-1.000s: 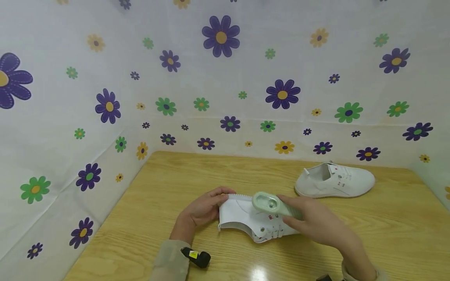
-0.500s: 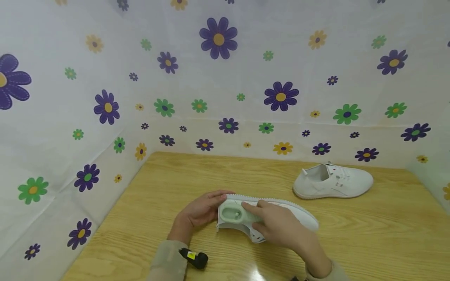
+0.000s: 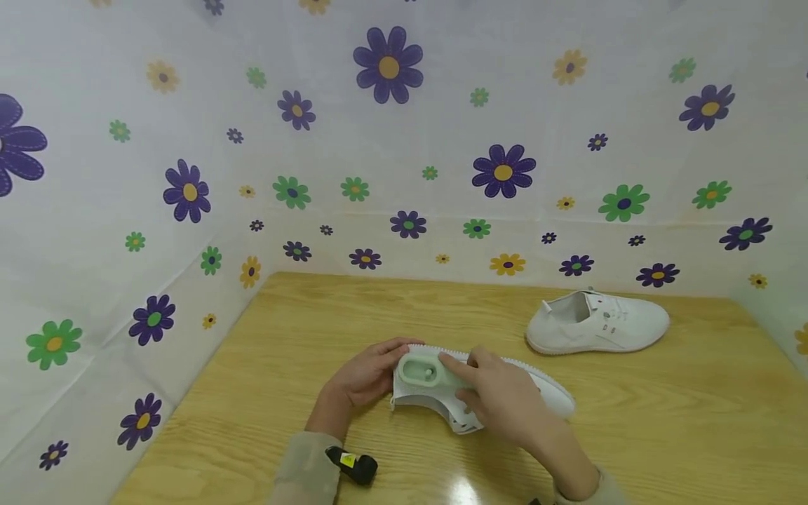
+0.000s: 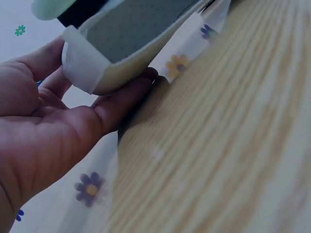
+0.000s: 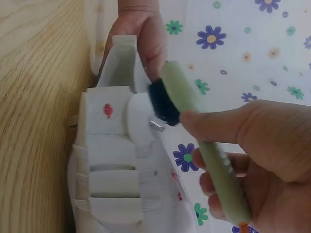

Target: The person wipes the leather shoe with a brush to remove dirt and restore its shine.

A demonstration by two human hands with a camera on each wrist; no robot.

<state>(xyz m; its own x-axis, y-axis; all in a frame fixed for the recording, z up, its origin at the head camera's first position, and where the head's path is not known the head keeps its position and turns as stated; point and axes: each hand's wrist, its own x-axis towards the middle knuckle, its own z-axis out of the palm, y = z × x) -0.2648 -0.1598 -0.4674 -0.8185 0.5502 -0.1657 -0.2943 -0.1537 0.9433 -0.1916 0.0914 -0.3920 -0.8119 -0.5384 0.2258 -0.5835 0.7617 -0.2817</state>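
A white lace-up shoe [image 3: 557, 400] lies on its side in the head view, its ridged sole edge facing away. My left hand [image 3: 362, 373] holds its heel; in the left wrist view the fingers and thumb wrap the shoe's heel [image 4: 86, 60]. My right hand [image 3: 505, 396] grips a pale green shoe brush [image 3: 419, 370] over the heel side of the shoe. Dark bristles [image 5: 163, 103] show in the right wrist view, pointing at the shoe's upper. The handle [image 5: 218, 179] runs through the curled fingers, thumb on its neck.
Another white shoe [image 3: 621, 326] stands upright at the back right of the wooden table [image 3: 315, 308]. Flower-printed cloth [image 3: 435, 126] rises behind the table and on both sides. A black device [image 3: 353, 464] is strapped at the left sleeve.
My right hand has swept the brush left along the shoe from its middle to the heel, then slightly toward the sole edge. The left hand stays at the heel.
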